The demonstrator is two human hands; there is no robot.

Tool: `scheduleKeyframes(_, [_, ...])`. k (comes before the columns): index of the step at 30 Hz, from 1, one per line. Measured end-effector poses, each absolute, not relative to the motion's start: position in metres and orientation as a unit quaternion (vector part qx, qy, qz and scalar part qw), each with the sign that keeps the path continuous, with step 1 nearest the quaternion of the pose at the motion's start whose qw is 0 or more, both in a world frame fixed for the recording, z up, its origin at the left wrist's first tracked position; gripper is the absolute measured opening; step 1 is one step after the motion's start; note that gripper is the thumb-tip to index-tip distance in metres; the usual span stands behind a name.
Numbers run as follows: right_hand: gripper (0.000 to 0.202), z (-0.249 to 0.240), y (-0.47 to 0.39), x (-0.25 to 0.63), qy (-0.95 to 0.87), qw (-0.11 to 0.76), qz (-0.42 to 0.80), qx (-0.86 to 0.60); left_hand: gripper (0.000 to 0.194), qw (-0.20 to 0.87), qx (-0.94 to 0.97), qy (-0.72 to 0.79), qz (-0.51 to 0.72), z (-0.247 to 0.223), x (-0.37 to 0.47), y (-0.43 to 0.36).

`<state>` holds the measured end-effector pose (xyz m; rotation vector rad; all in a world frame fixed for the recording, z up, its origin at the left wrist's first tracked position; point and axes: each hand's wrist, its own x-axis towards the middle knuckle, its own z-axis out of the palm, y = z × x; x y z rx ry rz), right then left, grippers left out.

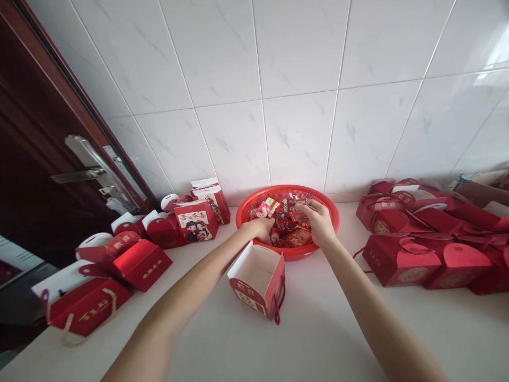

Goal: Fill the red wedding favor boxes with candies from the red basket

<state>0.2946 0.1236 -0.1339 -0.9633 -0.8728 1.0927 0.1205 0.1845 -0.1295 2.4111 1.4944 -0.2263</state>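
Note:
Both hands reach into a red plastic basket (332, 212) that holds wrapped sweets (284, 222). My left hand (263, 229) is at the basket's front left, low among the sweets; its fingertips are partly hidden by them. At the right side, my right hand (318, 218) has its thumb and fingers closed on a small dark red wrapped sweet (297, 202). Just in front of the basket stands an open red and white box (258, 273) with a dark red cord handle on its right side. Its visible inside is white, with no sweets showing.
Red gift boxes (145, 264) stand at the left, some with raised flaps. A picture box (195, 222) is near the wall. Many red boxes (411, 260) fill the right side. Tiled wall behind; a dark door with a metal handle (93, 167) at far left.

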Motion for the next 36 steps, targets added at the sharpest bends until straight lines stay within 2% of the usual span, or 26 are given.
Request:
scheduleKeyframes(6, [0.033,-0.134,0.123,0.295,-0.390,0.660,0.479,-0.428,0.034,0.151,0.836,0.522,-0.073,-0.124,0.121,0.187])
scheduleKeyframes(13, [0.030,-0.134,0.124,0.294,-0.391,0.660,0.482,-0.423,0.015,0.195,0.827,0.520,0.092,-0.131,0.114,0.189])
scheduleKeyframes(15, [0.030,-0.134,0.125,0.294,-0.392,0.661,0.481,-0.422,0.017,0.227,0.813,0.514,0.156,-0.133,0.113,0.192])
scheduleKeyframes(21, [0.028,-0.133,0.124,0.294,-0.391,0.668,0.476,-0.418,0.037,0.361,0.746,0.476,0.295,-0.137,0.109,0.198])
scheduleKeyframes(25, [0.027,-0.133,0.124,0.295,-0.390,0.667,0.476,-0.420,0.030,0.432,0.692,0.468,0.340,-0.140,0.106,0.201])
scheduleKeyframes(30, [0.031,-0.135,0.126,0.295,-0.390,0.668,0.476,-0.419,0.021,0.470,0.645,0.454,0.395,-0.142,0.105,0.202])
scheduleKeyframes(36, [0.029,-0.135,0.125,0.295,-0.390,0.673,0.474,-0.412,0.025,0.486,0.630,0.433,0.423,-0.137,0.105,0.196])
